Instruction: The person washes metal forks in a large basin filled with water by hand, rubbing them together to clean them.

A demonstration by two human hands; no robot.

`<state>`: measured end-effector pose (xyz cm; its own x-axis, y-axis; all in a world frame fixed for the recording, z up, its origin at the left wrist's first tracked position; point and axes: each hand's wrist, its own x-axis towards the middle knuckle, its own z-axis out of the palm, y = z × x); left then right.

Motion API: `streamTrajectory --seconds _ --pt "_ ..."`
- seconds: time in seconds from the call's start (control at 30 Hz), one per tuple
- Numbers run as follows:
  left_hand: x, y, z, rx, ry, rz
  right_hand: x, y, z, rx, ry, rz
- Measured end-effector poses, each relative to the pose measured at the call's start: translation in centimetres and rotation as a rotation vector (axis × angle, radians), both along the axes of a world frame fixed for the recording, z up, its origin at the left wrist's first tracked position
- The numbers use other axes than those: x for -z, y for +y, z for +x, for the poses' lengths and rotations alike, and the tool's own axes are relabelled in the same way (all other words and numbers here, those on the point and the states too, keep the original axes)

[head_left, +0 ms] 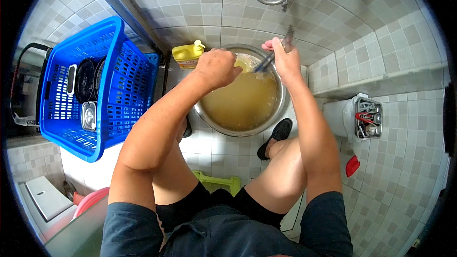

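Observation:
A wide metal basin (283,96) of cloudy yellowish water stands on the floor between my feet. My right hand (284,59) is closed around a dark, slender utensil (267,61) above the basin's upper right edge; one end of it points down to the water, and what it is I cannot make out. Over the upper left rim is my left hand (218,68), its fingers curled, and whatever they may hold is hidden. A yellow pump bottle (186,55) stands just left of that hand.
On the left is a blue basket (116,80) with dark pans and a metal container. A bin of utensils (358,119) stands at the right, near a red object (352,166) on the floor. A shower hose (271,2) hangs on the wall. A green stool (233,184) is under me.

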<state>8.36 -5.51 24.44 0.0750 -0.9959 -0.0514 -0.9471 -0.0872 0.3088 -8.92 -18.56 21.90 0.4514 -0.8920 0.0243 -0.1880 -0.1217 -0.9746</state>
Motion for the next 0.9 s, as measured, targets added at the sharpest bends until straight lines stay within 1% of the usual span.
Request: streamTrajectory --seconds 0.03,0.07,0.13,0.17,0.2,0.27,0.3,0.33,0.4,0.43,0.47,0.53,0.57,0.63,0.77,0.83,0.87,0.9 --pt "-0.1 0.0 -0.1 -0.001 0.0 0.001 0.0 0.1 0.2 -0.008 -0.088 0.058" --pt "-0.3 0.0 -0.2 -0.007 0.007 0.011 -0.2 0.1 0.1 -0.008 -0.089 0.058" --pt "-0.3 0.0 -0.2 -0.011 0.016 0.021 -0.3 0.1 0.0 0.025 -0.269 0.377" --pt "-0.3 0.0 -0.2 -0.013 0.021 0.025 0.7 -0.5 -0.1 0.047 -0.082 0.106" --pt "-0.3 0.0 -0.2 -0.015 0.026 0.028 0.6 -0.4 0.0 0.046 -0.081 0.106" --pt "-0.3 0.0 -0.2 -0.016 0.025 0.035 0.4 -0.3 0.1 -0.072 -0.295 0.192" --pt "-0.3 -0.1 -0.2 -0.017 0.024 0.041 0.3 -0.5 -0.1 -0.088 -0.376 0.354" --pt "-0.4 -0.1 -0.2 -0.016 0.025 0.041 0.3 -0.4 -0.1 -0.087 -0.376 0.354" --pt "-0.4 0.0 -0.2 -0.018 0.024 0.041 0.4 -0.3 0.1 -0.029 -0.109 0.02" --pt "-0.4 -0.1 -0.3 -0.017 0.024 0.041 0.3 -0.2 0.1 -0.072 -0.189 0.106" --pt "-0.4 -0.1 -0.2 -0.018 0.029 0.041 0.3 -0.2 0.1 -0.07 -0.189 0.106" --pt "-0.3 -0.1 -0.3 -0.021 0.034 0.04 0.2 -0.4 0.0 -0.024 -0.271 0.357" --pt "-0.2 -0.1 -0.3 -0.016 0.04 0.033 0.2 -0.4 0.0 -0.026 -0.271 0.357" --pt "-0.2 -0.1 -0.2 -0.009 0.045 0.027 0.1 -0.3 0.1 -0.174 -0.237 0.188" --pt "-0.2 0.0 -0.1 -0.013 0.037 0.042 0.1 0.1 0.3 -0.148 -0.223 0.254" --pt "-0.2 -0.1 -0.1 -0.01 0.031 0.044 0.0 0.3 0.4 -0.302 -0.3 0.34" --pt "-0.3 -0.2 -0.1 -0.023 0.032 0.064 0.0 0.4 0.4 -0.3 -0.3 0.34" --pt "-0.3 -0.2 -0.1 -0.037 0.034 0.084 -0.4 0.7 0.5 -0.276 -0.168 0.244"
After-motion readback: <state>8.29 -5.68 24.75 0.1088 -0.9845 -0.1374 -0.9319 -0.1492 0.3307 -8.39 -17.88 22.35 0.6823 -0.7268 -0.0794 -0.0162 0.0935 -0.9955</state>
